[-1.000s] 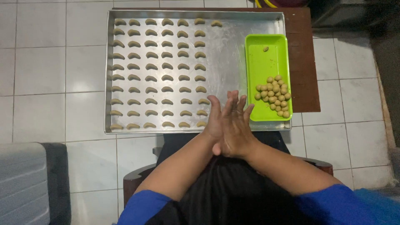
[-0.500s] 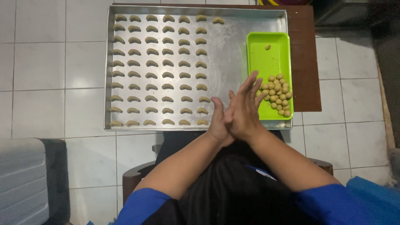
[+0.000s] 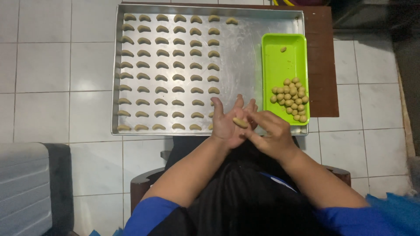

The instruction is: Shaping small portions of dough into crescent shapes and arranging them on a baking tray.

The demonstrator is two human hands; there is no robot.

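Hands first: parted from the flat palm-to-palm press of a moment earlier. Held the left hand (image 3: 227, 124) spread, palm up, fingers fanned over the near edge of the metal baking tray (image 3: 245, 78). Laid bare on that palm a short dough log (image 3: 240, 123), no longer hidden between the palms. Brought the right hand (image 3: 270, 133) in from the side, fingertips touching the log's right end; could not tell whether pinching or only resting there. Judged the rolling stroke finished. Kept the log's long axis slanted, left end further away and right end nearer the body. Left rows of crescent-shaped dough pieces (image 3: 162, 65) filling the tray's left part, and dough balls (image 3: 291, 98) heaped in the green plastic tray (image 3: 284, 65) just beside, on the brown worktop (image 3: 323, 65).
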